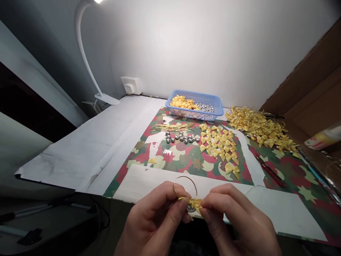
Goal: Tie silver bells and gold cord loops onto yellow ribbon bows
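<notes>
Between my two hands, just over the table's front edge, is a small yellow ribbon bow [196, 203]. A thin gold wire loop [185, 177] rises from it, and a silver bell [190, 208] shows just beneath it, partly hidden by fingers. My left hand [160, 213] pinches the bow's left side between thumb and fingers. Pinching its right side is my right hand [234, 213]. Beyond them lie rows of yellow bows [218, 142], several silver bells [183, 138] and a bundle of gold wires [176, 126].
A blue basket [194, 116] at the back holds yellow bows and silver bells. A pile of wired bows [261, 128] lies right of it, with red-handled pliers [270, 172] in front. A white clip lamp [82, 49] stands at the left. One yellow piece [152, 161] lies apart on the patterned sheet.
</notes>
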Demonstrator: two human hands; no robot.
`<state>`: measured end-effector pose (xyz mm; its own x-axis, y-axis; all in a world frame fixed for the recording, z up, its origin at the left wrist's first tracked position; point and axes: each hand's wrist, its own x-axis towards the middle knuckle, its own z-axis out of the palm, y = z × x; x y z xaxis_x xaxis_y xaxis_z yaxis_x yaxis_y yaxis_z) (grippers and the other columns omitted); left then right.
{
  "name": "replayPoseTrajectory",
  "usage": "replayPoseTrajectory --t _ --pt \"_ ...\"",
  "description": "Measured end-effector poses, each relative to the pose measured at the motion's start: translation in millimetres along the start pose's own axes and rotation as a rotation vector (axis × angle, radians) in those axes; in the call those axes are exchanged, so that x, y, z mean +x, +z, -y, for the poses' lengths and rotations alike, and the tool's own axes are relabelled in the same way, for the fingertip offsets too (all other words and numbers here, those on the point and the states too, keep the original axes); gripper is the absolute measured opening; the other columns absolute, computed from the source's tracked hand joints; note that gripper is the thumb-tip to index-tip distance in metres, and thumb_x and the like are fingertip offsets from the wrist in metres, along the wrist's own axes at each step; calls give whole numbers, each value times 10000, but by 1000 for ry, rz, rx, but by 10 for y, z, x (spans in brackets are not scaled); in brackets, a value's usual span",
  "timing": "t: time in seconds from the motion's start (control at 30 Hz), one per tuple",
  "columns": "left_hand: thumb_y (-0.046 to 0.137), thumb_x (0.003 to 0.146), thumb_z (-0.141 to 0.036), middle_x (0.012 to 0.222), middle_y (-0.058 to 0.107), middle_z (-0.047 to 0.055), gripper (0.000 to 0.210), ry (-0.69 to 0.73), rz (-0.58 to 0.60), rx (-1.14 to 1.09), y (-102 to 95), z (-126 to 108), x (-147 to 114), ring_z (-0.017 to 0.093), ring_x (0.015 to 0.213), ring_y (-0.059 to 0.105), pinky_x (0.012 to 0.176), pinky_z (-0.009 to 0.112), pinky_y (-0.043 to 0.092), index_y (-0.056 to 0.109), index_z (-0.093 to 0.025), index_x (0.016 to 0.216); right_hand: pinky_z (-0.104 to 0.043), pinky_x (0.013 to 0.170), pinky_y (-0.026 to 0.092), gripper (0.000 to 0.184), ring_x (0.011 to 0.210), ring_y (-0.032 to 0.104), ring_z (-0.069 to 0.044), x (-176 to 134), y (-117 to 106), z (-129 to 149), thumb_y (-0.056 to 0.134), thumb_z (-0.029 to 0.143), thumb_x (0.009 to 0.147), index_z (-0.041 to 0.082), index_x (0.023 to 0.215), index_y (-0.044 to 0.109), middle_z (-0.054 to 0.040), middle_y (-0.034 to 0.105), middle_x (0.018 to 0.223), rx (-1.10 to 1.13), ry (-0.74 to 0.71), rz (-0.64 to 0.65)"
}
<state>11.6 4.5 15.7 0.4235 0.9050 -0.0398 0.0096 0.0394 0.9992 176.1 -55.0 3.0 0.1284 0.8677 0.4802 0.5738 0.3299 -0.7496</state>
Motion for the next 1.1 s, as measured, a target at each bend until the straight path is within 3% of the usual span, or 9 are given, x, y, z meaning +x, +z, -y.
replayPoseTrajectory --t 0.13,0.33,0.43,0.6,0.83,0.97,1.1 --pt "614 922 -54 883 704 -37 271 365 -74 248 15 58 -19 149 858 685 776 165 555 715 -303 957 -259 617 457 127 687 597 -145 -12 43 3 489 206 1044 199 1001 609 -11 649 789 -162 -140 7" --pt "586 872 59 956 702 -26 397 503 -64 382 -8 106 -26 129 858 699 791 153 571 686 -280 1051 -265 619 490 115 634 621 -148 17 97 29 541 73 987 137 1052 612 -30 674 740 -383 -261 -49" --pt "586 889 37 922 701 -27 351 475 -45 345 -21 106 -27 131 831 695 752 158 568 676 -276 1021 -263 596 490 123 618 617 -152 53 90 -3 542 41 963 139 1012 597 -37 656 730 -414 -296 -40" --pt "590 933 -35 798 645 -36 251 350 -26 198 -28 103 -28 126 687 612 621 182 540 680 -269 927 -259 508 415 139 550 504 -133 89 65 -77 536 34 936 170 932 566 14 512 657 -406 -336 -17" --pt "625 917 -23 837 688 -7 293 345 -44 62 5 105 -39 150 699 637 627 209 552 745 -287 956 -263 536 376 152 584 465 -129 74 54 -50 519 37 932 185 902 538 16 484 676 -413 -274 -77" --pt "697 922 -139 794 687 8 179 273 -45 -46 13 73 -21 166 674 630 616 230 553 785 -293 903 -269 546 363 157 598 454 -132 70 63 -55 515 36 925 190 896 530 17 461 682 -382 -256 -71" --pt "718 934 -245 760 674 23 149 203 38 -116 -34 51 31 171 702 619 666 229 550 804 -253 812 -263 550 363 185 606 463 -131 79 95 -85 481 39 940 207 873 521 21 467 683 -225 -210 -23"
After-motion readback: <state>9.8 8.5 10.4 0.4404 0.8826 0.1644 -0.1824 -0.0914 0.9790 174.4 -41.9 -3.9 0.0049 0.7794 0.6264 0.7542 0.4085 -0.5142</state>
